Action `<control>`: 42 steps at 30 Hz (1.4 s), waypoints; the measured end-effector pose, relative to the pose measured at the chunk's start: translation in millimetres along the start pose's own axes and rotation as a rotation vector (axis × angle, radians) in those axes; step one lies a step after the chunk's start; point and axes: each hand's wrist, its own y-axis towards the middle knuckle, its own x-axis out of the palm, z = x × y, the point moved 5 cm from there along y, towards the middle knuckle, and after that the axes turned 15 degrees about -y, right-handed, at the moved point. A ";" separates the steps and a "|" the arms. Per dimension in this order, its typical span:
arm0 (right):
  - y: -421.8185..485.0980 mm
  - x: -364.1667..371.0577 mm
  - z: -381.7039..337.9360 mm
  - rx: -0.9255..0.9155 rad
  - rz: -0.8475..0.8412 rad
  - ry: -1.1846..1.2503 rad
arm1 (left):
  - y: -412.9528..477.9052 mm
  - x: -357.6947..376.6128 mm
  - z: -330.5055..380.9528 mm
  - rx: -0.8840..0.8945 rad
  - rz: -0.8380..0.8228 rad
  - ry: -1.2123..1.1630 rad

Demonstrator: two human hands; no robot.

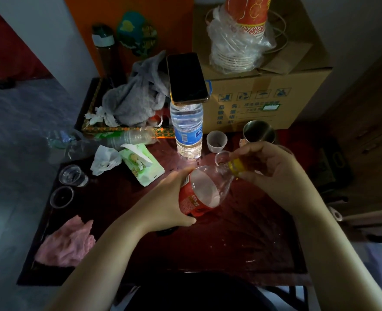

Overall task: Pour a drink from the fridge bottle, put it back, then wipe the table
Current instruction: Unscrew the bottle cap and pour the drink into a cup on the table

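Note:
A clear plastic bottle (pixel 204 189) with a red label is tilted over the dark red table (pixel 241 239), neck pointing up and right. My left hand (pixel 169 198) grips its labelled body from the left. My right hand (pixel 268 169) is closed around the bottle's yellow cap (pixel 237 166) at the neck. A small clear cup (pixel 223 158) stands just behind the bottle's mouth, beside my right fingers. A pink cloth (pixel 67 242) lies crumpled at the table's near left corner.
A water bottle (pixel 187 129) with a phone (pixel 186 78) on top stands behind. Nearby are a white paper cup (pixel 217 141), a metal cup (pixel 258 131), a wipes pack (pixel 141 163), two clear cups (pixel 73 176) at left, a cardboard box (pixel 264 95) and a tray with grey cloth (pixel 136 97).

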 end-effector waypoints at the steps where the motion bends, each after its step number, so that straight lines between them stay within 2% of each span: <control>1: -0.4 0.4 -0.3 -0.008 0.002 0.016 | 0.5 0.1 0.5 -0.001 -0.004 -0.004; 10: -6.8 -8.2 1.7 0.009 -0.021 0.027 | 5.7 2.2 6.1 -0.035 -0.168 -0.036; 18: -3.3 -5.2 1.3 -0.022 -0.113 -0.039 | 8.5 3.7 1.8 -0.034 -0.150 -0.055; 22: -0.2 1.2 1.4 -0.010 -0.032 0.002 | 9.6 3.8 0.2 -0.028 -0.142 -0.035; 30: -0.8 -3.6 0.3 0.030 0.137 -0.429 | 10.0 0.4 -0.6 -0.027 -0.106 -0.034; 37: -1.4 -10.5 7.0 0.019 0.054 -0.388 | 11.0 1.1 -5.7 -0.050 -0.100 0.006; 42: -5.6 -17.0 18.5 0.066 0.149 -0.354 | 18.9 -1.5 -10.5 -0.083 -0.062 0.003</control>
